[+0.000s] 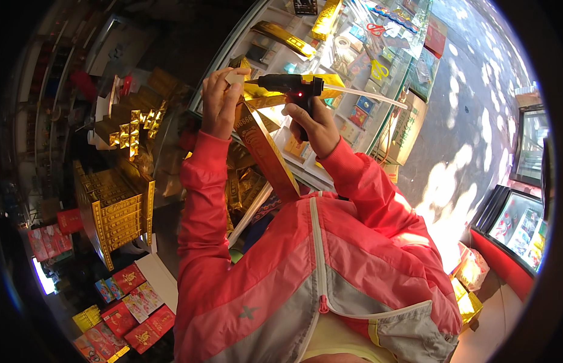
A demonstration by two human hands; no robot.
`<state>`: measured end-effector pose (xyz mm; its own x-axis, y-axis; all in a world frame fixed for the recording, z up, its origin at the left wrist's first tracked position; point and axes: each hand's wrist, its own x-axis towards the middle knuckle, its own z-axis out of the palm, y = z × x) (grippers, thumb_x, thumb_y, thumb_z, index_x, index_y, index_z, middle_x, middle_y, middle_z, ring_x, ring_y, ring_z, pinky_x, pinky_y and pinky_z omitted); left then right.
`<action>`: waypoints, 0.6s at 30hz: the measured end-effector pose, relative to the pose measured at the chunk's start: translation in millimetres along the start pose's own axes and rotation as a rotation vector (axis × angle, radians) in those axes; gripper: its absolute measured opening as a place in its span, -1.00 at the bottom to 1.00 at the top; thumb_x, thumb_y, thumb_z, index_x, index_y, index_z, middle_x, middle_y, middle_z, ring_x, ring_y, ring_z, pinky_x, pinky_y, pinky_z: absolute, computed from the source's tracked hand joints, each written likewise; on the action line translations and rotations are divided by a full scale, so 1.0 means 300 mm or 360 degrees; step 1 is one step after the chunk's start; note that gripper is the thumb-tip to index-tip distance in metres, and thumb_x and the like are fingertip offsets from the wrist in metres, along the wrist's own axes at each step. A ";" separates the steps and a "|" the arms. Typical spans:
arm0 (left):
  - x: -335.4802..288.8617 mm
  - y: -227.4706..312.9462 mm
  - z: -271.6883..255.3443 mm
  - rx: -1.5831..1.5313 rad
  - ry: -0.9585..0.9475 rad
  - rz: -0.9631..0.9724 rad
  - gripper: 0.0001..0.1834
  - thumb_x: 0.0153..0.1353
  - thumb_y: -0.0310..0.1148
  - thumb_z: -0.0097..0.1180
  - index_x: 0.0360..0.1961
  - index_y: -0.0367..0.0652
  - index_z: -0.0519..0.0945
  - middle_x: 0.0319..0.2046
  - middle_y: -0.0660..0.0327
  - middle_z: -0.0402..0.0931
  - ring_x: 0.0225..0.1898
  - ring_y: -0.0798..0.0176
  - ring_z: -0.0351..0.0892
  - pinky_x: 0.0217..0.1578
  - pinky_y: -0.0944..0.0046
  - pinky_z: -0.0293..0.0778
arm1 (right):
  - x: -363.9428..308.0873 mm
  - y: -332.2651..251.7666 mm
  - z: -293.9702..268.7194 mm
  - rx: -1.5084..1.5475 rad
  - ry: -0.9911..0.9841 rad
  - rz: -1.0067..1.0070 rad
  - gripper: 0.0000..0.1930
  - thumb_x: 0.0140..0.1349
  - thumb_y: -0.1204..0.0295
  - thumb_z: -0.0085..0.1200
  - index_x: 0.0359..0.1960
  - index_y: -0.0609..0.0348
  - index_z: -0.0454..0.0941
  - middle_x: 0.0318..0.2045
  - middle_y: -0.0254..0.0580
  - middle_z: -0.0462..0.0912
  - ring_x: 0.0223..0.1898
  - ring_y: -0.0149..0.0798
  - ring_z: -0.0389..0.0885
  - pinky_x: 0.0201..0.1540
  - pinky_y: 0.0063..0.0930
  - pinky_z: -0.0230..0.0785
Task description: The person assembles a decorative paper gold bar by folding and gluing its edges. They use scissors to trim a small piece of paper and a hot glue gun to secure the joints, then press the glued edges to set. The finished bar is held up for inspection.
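My right hand (pixel 317 126) is wrapped round the grip of a black hot glue gun (pixel 280 83). A small red light glows on the gun, and a long whitish glue stick (pixel 375 97) sticks out of its back. The nozzle points left, close to a small pale flat piece (pixel 235 77) pinched in the fingers of my left hand (pixel 219 104). Just below and between my hands stands a gold folded cardboard piece (pixel 268 151), its long side slanting down toward my jacket. Whether my left hand also touches that cardboard I cannot tell.
A glass display case (pixel 281 51) with small goods, yellow scissors (pixel 379 69) and gold strips lies ahead. On the left stands a stacked gold cardboard structure (pixel 115 209), with red packets (pixel 149 330) below it. A cardboard box (pixel 405 128) leans by the case's right side.
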<state>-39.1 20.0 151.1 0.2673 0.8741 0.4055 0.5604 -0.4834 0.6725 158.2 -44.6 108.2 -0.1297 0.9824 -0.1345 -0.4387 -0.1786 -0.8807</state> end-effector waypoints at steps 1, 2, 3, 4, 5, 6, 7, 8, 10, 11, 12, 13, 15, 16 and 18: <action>0.000 0.002 0.000 0.0014 -0.0012 0.0000 -0.67 0.32 -0.27 -0.12 -0.03 -0.10 0.61 0.00 0.16 0.45 0.11 0.12 0.29 0.19 0.11 0.16 | 0.003 0.000 0.004 0.0048 0.0001 -0.0019 -0.72 0.38 0.24 0.08 -0.21 0.25 0.43 -0.65 -0.31 0.44 -0.70 -0.49 0.34 -0.62 -0.58 0.15; -0.001 0.003 -0.001 0.0029 -0.0020 -0.0002 -0.66 0.32 -0.27 -0.13 -0.02 -0.10 0.61 0.01 0.16 0.45 0.12 0.12 0.28 0.21 0.11 0.15 | 0.007 0.000 0.008 0.0076 0.0021 0.0004 -0.72 0.38 0.23 0.08 -0.22 0.24 0.43 -0.66 -0.30 0.44 -0.70 -0.48 0.35 -0.62 -0.57 0.15; -0.002 0.004 -0.002 0.0050 -0.0020 0.0012 -0.66 0.32 -0.27 -0.14 -0.02 -0.10 0.60 0.02 0.16 0.44 0.14 0.12 0.28 0.22 0.11 0.13 | 0.011 0.001 0.013 0.0118 0.0020 0.0002 -0.72 0.38 0.23 0.08 -0.23 0.24 0.43 -0.66 -0.30 0.43 -0.71 -0.47 0.35 -0.62 -0.57 0.16; -0.002 0.005 -0.002 0.0032 -0.0031 -0.0008 -0.65 0.31 -0.27 -0.14 -0.01 -0.10 0.60 0.02 0.16 0.44 0.14 0.12 0.28 0.22 0.11 0.12 | 0.012 0.002 0.013 0.0161 0.0020 0.0000 -0.72 0.38 0.23 0.07 -0.23 0.23 0.43 -0.67 -0.29 0.43 -0.71 -0.46 0.35 -0.62 -0.56 0.16; -0.002 0.005 -0.003 0.0020 -0.0033 -0.0013 -0.65 0.31 -0.27 -0.15 0.00 -0.09 0.59 0.03 0.15 0.44 0.14 0.12 0.28 0.23 0.11 0.11 | 0.013 0.004 0.013 0.0170 0.0012 0.0026 -0.72 0.38 0.22 0.07 -0.23 0.23 0.43 -0.67 -0.29 0.43 -0.71 -0.46 0.35 -0.62 -0.56 0.15; -0.002 0.005 -0.004 0.0008 -0.0035 -0.0019 -0.65 0.31 -0.27 -0.15 0.00 -0.09 0.59 0.03 0.15 0.44 0.14 0.12 0.28 0.23 0.10 0.10 | 0.012 0.006 0.013 0.0180 0.0003 0.0052 -0.72 0.38 0.22 0.07 -0.23 0.22 0.43 -0.67 -0.29 0.43 -0.71 -0.45 0.35 -0.62 -0.56 0.15; -0.001 0.004 -0.006 0.0008 -0.0031 -0.0020 -0.64 0.31 -0.27 -0.15 0.01 -0.09 0.59 0.03 0.15 0.44 0.14 0.12 0.28 0.23 0.10 0.10 | 0.011 0.008 0.011 0.0189 -0.0007 0.0078 -0.72 0.38 0.21 0.06 -0.23 0.22 0.43 -0.67 -0.29 0.43 -0.71 -0.45 0.36 -0.63 -0.55 0.15; -0.001 0.004 -0.007 0.0007 -0.0029 -0.0022 -0.64 0.31 -0.26 -0.15 0.01 -0.09 0.59 0.03 0.15 0.44 0.14 0.12 0.28 0.24 0.10 0.09 | 0.008 0.010 0.009 0.0169 -0.0023 0.0090 -0.71 0.38 0.21 0.06 -0.23 0.22 0.42 -0.67 -0.29 0.43 -0.71 -0.45 0.36 -0.62 -0.55 0.14; -0.001 0.002 -0.009 0.0002 -0.0027 -0.0031 -0.63 0.31 -0.25 -0.15 0.02 -0.09 0.58 0.03 0.15 0.44 0.15 0.12 0.28 0.24 0.09 0.08 | 0.000 0.012 0.003 0.0163 -0.0071 0.0114 -0.71 0.38 0.20 0.05 -0.22 0.21 0.42 -0.66 -0.29 0.43 -0.70 -0.45 0.35 -0.62 -0.55 0.12; -0.002 0.002 -0.009 -0.0002 -0.0030 -0.0039 -0.63 0.31 -0.25 -0.15 0.03 -0.09 0.58 0.03 0.15 0.44 0.15 0.12 0.28 0.24 0.09 0.07 | -0.005 0.012 0.000 0.0122 -0.0069 0.0132 -0.71 0.38 0.20 0.05 -0.22 0.20 0.42 -0.66 -0.30 0.42 -0.70 -0.45 0.35 -0.62 -0.56 0.12; -0.002 0.003 -0.010 -0.0005 -0.0031 -0.0047 -0.63 0.31 -0.25 -0.15 0.03 -0.08 0.58 0.03 0.15 0.44 0.15 0.12 0.28 0.24 0.09 0.07 | -0.010 0.011 -0.003 0.0117 -0.0081 0.0150 -0.72 0.38 0.20 0.05 -0.21 0.20 0.42 -0.65 -0.30 0.42 -0.70 -0.45 0.35 -0.62 -0.56 0.11; -0.002 0.004 -0.010 0.0004 -0.0032 -0.0046 -0.63 0.31 -0.25 -0.15 0.03 -0.08 0.58 0.03 0.15 0.44 0.15 0.12 0.28 0.24 0.08 0.06 | -0.014 0.009 -0.005 0.0112 -0.0095 0.0168 -0.72 0.38 0.21 0.05 -0.21 0.19 0.41 -0.65 -0.30 0.42 -0.69 -0.46 0.34 -0.62 -0.56 0.10; -0.004 0.006 -0.008 0.0017 -0.0036 -0.0046 -0.62 0.31 -0.24 -0.15 0.04 -0.08 0.58 0.04 0.15 0.44 0.16 0.12 0.28 0.25 0.08 0.04 | -0.027 0.005 -0.007 0.0124 -0.0112 0.0153 -0.73 0.38 0.21 0.05 -0.20 0.19 0.41 -0.64 -0.32 0.41 -0.69 -0.46 0.34 -0.62 -0.56 0.11; -0.003 0.007 -0.007 0.0016 -0.0029 -0.0038 -0.62 0.31 -0.24 -0.15 0.03 -0.08 0.58 0.03 0.14 0.44 0.15 0.12 0.29 0.25 0.08 0.06 | -0.032 0.003 -0.006 0.0129 -0.0121 0.0145 -0.73 0.38 0.21 0.05 -0.20 0.18 0.40 -0.64 -0.32 0.41 -0.69 -0.47 0.33 -0.62 -0.56 0.11; -0.004 0.009 -0.005 0.0016 -0.0016 -0.0022 -0.62 0.30 -0.24 -0.14 0.03 -0.09 0.59 0.02 0.13 0.44 0.15 0.11 0.31 0.23 0.09 0.11 | -0.036 0.000 0.001 0.0170 -0.0048 0.0116 -0.73 0.38 0.21 0.05 -0.19 0.18 0.39 -0.63 -0.33 0.40 -0.69 -0.47 0.33 -0.62 -0.56 0.11</action>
<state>-38.9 17.5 153.4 0.2672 0.8811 0.3901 0.5719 -0.4708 0.6717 159.2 -55.3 109.9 -0.1909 0.9647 -0.1812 -0.5192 -0.2559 -0.8154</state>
